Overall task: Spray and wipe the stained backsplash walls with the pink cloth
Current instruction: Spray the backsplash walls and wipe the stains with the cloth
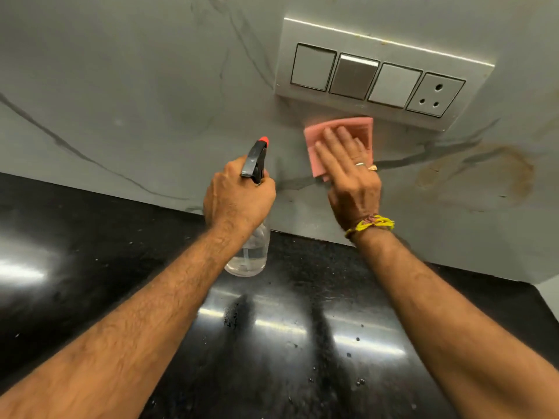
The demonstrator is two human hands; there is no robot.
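My right hand (348, 170) lies flat on a folded pink cloth (360, 130), pressing it against the grey marble backsplash (136, 95) just below a switch panel. My left hand (239, 198) grips the neck of a clear spray bottle (251, 255) with a black trigger head and red nozzle (263, 140), held upright and pointing at the wall left of the cloth. A large brownish ring stain (484, 176) marks the wall to the right of the cloth.
A white switch panel (378, 77) with three switches and a socket juts from the wall right above the cloth. A glossy black countertop (287, 343) speckled with droplets and crumbs runs below. The wall turns a corner at far right (547, 285).
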